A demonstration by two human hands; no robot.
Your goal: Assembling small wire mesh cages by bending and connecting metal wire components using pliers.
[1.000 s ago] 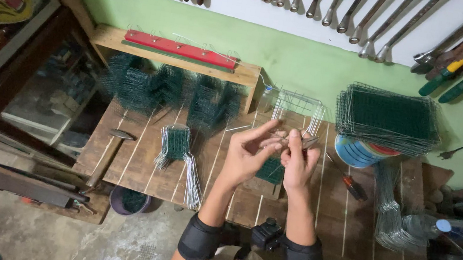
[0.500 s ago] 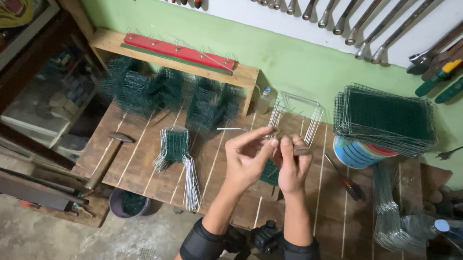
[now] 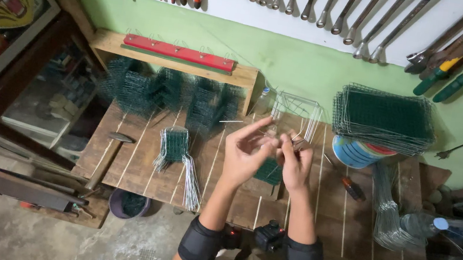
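I look down from the head camera at a slatted wooden worktop [image 3: 139, 165]. Compared with half a second ago, my two hands sit a little closer together and the left fingers have spread wider; the rest of the bench looks unchanged.

My left hand [image 3: 245, 154] is raised above the worktop, thumb and forefinger pinched, the other fingers fanned out. My right hand [image 3: 296, 162] is just beside it, almost touching, fingers curled. Between the two grips runs a thin wire [image 3: 231, 121] that pokes out to the left; it is too fine for me to say which hand truly clamps it, probably both. Directly under the hands lies a small green mesh piece [image 3: 268, 172].

Just behind the hands stands a bare wire basket [image 3: 297, 111], seemingly with nothing in it. A purple tub [image 3: 128, 204] below the worktop's front edge holds green mesh scraps. A stack of green mesh panels [image 3: 385, 116] rests on a round blue tin [image 3: 356, 153] to the right. Left of the hands lie a mesh piece with long wire ends [image 3: 177, 151] and a hammer [image 3: 104, 156].
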